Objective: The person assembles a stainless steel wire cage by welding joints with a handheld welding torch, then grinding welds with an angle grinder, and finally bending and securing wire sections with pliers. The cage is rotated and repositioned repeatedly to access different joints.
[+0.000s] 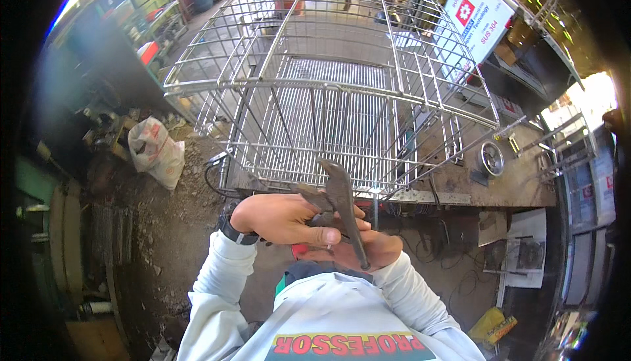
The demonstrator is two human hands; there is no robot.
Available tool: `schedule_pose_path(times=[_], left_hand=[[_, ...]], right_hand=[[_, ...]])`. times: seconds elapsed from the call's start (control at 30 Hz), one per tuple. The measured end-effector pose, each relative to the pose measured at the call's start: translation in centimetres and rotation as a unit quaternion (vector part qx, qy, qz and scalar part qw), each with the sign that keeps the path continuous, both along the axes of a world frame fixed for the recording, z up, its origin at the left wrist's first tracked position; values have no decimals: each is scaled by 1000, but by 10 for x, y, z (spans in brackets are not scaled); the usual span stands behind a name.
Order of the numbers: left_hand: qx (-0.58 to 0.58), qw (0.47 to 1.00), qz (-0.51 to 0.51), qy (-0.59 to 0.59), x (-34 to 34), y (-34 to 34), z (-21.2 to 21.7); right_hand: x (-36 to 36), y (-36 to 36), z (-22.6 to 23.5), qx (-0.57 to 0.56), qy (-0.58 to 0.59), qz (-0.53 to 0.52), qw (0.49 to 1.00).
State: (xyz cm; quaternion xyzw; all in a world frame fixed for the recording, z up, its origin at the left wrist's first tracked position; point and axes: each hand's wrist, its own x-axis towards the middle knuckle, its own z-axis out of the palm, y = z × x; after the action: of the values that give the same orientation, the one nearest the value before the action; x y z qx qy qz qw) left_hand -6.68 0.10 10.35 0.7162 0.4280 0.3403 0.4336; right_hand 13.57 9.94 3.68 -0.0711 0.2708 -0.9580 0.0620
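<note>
In front of my chest, my left hand (279, 222) is closed round a dark metal plier-like tool (342, 198). One curved jaw points up toward the cage and a long handle slants down to the right. A thin pale bit shows by the left thumb, too small to name. My right hand (378, 249) lies just under the left one, behind the tool's handle. Its fingers are mostly hidden, and I cannot tell whether they grip anything. Just beyond the hands stands a large wire cage (325, 85) of silvery metal rods, with a closely barred bottom.
The cage rests on a workbench (519, 187), where a round metal ring (490, 158) lies at the right. A white sack (156, 152) stands on the dirt floor at the left. Printed panels (470, 22) lean at the back right. Cables (447, 259) trail below the bench.
</note>
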Motion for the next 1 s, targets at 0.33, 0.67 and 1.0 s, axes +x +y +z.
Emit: schedule_pose_path(times=[0.33, 0.67, 1.0], left_hand=[[54, 977, 184, 89, -33, 17, 10], [-1, 947, 304, -101, -26, 21, 17], [-35, 931, 354, -85, -42, 0, 60]], right_hand=[[-38, -47, 34, 52, -157, -291, 942], [-61, -58, 39, 75, -121, -366, 920], [-97, -74, 50, 20, -63, -378, 923]])
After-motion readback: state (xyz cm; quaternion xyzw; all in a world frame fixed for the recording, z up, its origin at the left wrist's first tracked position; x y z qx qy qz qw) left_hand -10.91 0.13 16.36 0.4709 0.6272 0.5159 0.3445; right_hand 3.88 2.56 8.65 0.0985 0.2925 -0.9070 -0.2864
